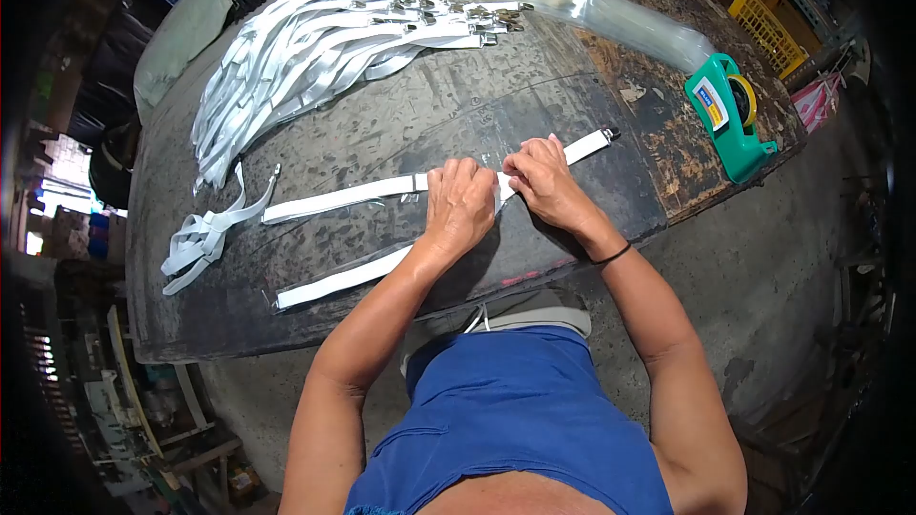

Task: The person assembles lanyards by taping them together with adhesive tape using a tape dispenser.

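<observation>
A white elastic strap (343, 198) lies lengthwise on the dark table, with a dark slider near its middle and a metal clip (612, 134) at its right end. My left hand (460, 198) is closed on the strap just right of the slider, knuckles up. Close beside it, my right hand (549, 181) pinches the same strap with bent fingers. The fingertips of both hands partly hide what lies between them. Nearer to me, a second white strap (348, 279) runs under my left forearm, which covers part of it.
A heap of white straps with metal clips (305, 67) lies at the back left. Left of the hands is a knotted strap (202, 240). Clear plastic sleeves (620, 19) lie at the back right, near a green tape dispenser (723, 124). Beyond stands a yellow crate (766, 30).
</observation>
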Tool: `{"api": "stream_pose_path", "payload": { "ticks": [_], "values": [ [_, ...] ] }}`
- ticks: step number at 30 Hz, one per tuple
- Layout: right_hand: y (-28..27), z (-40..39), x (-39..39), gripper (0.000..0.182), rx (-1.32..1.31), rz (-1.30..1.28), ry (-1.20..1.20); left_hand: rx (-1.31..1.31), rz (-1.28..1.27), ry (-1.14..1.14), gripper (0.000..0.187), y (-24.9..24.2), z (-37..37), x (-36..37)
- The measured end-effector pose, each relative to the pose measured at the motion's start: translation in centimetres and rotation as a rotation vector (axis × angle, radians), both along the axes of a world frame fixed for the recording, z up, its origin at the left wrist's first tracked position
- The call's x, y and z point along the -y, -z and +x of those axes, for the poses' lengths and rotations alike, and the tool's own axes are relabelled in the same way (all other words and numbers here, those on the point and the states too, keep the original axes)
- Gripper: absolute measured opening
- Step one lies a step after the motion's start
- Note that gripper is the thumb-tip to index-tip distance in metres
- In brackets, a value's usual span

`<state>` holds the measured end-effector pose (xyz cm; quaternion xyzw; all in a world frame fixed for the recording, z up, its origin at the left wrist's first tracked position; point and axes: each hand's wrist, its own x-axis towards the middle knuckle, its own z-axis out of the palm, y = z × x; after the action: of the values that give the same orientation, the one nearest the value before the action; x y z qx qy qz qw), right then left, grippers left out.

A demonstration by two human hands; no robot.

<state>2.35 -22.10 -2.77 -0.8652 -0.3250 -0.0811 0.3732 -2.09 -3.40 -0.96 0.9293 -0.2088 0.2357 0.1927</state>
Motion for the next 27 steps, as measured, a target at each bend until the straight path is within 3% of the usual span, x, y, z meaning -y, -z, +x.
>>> {"api": "stream_pose_path", "payload": {
  "ticks": [14,22,26,27],
  "values": [
    [0.1,-0.2,0.1,0.017,0.017,0.055,0.005,-0.059,-0.066,0.05,0.008,0.2,0.0,-0.3],
    [-0.8,0.8,1.9,0.035,0.115,-0.046,-0.241,-0.038,-0.059,0.071,0.013,0.3,-0.2,-0.5],
    [-0.8,1.1,2.2,0.037,0.141,-0.157,-0.274,-0.04,-0.043,0.063,0.014,0.2,-0.5,-0.5],
    [-0.9,1.1,2.3,0.034,0.251,-0.159,-0.275,-0.045,-0.043,0.061,0.014,0.1,-0.5,-0.5]
  ]
}}
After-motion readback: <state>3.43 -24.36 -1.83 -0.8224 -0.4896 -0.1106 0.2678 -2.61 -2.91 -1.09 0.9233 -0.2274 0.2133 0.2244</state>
